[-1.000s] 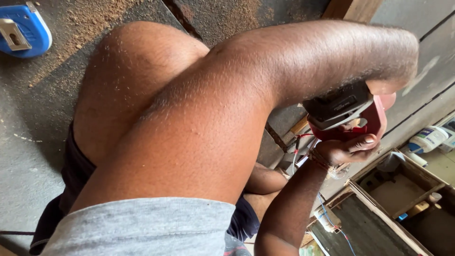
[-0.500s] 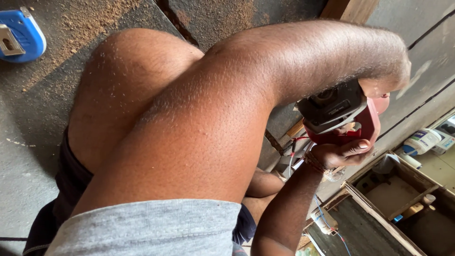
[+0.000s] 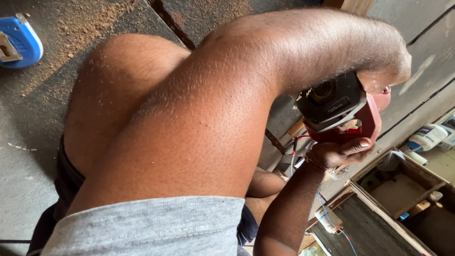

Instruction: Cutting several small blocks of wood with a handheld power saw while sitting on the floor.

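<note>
Woodworking workshop. Sawdust (image 3: 90, 19) strewn over dark floor boards (image 3: 426, 28); blue tape measure (image 3: 19, 42) lying on them; red-and-black power tool (image 3: 339, 111) in use; open wooden crate (image 3: 403, 185), white glue bottle (image 3: 426, 137) alongside.

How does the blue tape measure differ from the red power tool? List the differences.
1. Colour: the tape measure is blue with a metal clip; the red power tool has a black top.
2. Support: the tape measure lies on the sawdust-strewn surface; the power tool is held up off it.
3. Contact: nobody touches the tape measure; the upper hand and lower hand grip the power tool.
Both are workshop tools.
</note>
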